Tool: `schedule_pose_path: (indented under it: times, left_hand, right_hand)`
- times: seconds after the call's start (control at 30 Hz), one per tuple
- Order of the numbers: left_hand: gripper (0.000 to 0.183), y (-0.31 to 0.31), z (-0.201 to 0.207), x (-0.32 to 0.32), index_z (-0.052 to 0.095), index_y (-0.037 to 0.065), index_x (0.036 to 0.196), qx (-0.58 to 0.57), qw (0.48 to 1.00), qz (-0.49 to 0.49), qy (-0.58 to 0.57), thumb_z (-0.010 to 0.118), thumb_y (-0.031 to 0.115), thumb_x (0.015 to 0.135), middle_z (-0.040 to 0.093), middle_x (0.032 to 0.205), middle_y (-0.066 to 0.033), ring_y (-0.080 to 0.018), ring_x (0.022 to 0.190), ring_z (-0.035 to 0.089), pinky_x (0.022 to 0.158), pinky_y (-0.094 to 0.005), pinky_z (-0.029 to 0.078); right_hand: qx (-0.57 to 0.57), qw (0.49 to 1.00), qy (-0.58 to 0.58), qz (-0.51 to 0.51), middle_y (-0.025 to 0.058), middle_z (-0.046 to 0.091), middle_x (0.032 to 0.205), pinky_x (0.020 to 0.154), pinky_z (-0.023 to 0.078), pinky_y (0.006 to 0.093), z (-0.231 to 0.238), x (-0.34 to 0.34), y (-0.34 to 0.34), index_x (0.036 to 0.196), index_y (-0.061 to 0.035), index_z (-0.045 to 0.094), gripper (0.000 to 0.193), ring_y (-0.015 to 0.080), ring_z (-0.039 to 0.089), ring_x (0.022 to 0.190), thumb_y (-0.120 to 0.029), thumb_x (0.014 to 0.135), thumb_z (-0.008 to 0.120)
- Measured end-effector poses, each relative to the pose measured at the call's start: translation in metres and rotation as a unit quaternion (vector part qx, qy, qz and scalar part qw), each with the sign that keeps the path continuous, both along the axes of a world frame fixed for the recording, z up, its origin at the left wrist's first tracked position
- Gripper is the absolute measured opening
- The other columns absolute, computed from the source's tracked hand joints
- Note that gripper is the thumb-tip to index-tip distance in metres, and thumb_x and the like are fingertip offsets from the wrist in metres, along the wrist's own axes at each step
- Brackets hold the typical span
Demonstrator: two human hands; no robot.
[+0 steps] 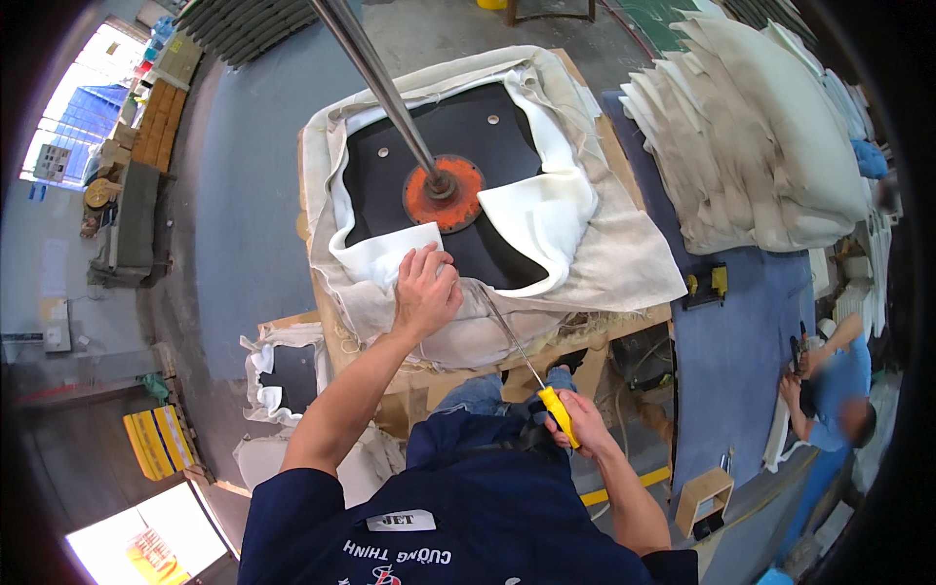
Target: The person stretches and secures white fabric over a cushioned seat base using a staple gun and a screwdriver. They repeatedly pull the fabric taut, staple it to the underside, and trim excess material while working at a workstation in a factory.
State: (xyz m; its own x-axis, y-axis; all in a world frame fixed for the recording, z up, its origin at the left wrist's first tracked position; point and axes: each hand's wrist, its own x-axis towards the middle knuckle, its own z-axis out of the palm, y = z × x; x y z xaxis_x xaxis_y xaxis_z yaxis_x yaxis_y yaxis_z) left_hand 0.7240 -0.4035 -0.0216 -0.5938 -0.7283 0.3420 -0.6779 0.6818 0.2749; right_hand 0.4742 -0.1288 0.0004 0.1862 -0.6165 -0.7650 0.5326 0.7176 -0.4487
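My right hand [583, 424] is wrapped round the yellow handle of a long screwdriver [552, 402]. Its thin metal shaft points up and left, with the tip at the near edge of a padded cushion cover [624, 244] of beige fabric. The fingers of my left hand [426, 290] are curled on a folded flap of white padding [388, 255] at the cover's near left. A black board [468, 122] lies inside the cover, bordered by the white padding. An orange round plate [416, 200] on a metal rod [375, 73] presses on the board's middle.
A wooden worktable [624, 336] supports the cover. Beige cushions [751, 146] are piled on a blue-covered table [726, 390] at the right, beside a black-and-yellow tool [706, 286]. Another padded piece [285, 375] lies at the lower left. A person in blue [838, 366] works at the far right.
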Motion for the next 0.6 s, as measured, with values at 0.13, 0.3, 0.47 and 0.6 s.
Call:
schedule_pose_path:
  times: [0.13,0.3,0.47,0.6]
  left_hand:
    - [0.035,0.017,0.024,0.000,0.069,0.007,0.108,-0.038,0.994,0.003,-0.106,0.071,0.022,0.077,0.062,0.118,-0.0079,-0.0322,0.132,0.054,0.115,-0.0616,0.032]
    - [0.055,0.039,0.035,-0.005,0.063,0.006,0.127,0.117,0.970,-0.039,-0.209,0.072,0.033,0.080,0.061,0.116,-0.0129,-0.0324,0.121,0.058,0.106,-0.0529,0.044]
    - [0.047,0.026,0.058,-0.043,0.061,0.008,0.118,0.174,0.962,-0.044,-0.205,0.073,0.037,0.083,0.063,0.108,-0.0153,-0.0344,0.101,0.067,0.082,-0.0490,0.054]
    - [0.047,0.013,0.050,-0.004,0.067,0.008,0.104,0.172,0.951,0.007,-0.257,0.077,0.046,0.078,0.072,0.096,-0.0151,-0.0337,0.098,0.070,0.091,-0.0511,0.049]
  right_hand:
    - [-0.143,0.987,-0.008,-0.075,0.0067,0.058,0.072,0.046,0.042,0.0261,-0.001,-0.014,0.020,0.128,-0.0015,0.058,0.045,0.0127,0.049,0.048,-0.041,0.110,0.048]
    - [-0.129,0.894,0.382,-0.195,0.0020,0.055,0.067,0.047,0.043,0.0265,-0.045,-0.030,0.055,0.114,-0.0004,0.062,0.028,0.0119,0.051,0.049,-0.026,0.103,0.063]
    - [0.078,0.894,0.380,-0.223,0.0008,0.061,0.072,0.050,0.047,0.0267,-0.082,-0.047,0.106,0.097,-0.0036,0.070,0.013,0.0092,0.056,0.055,-0.017,0.095,0.071]
    - [-0.169,0.788,0.552,-0.214,0.0039,0.070,0.077,0.056,0.052,0.0277,-0.055,-0.023,0.040,0.111,-0.0043,0.075,0.021,0.0098,0.064,0.060,-0.016,0.094,0.072]
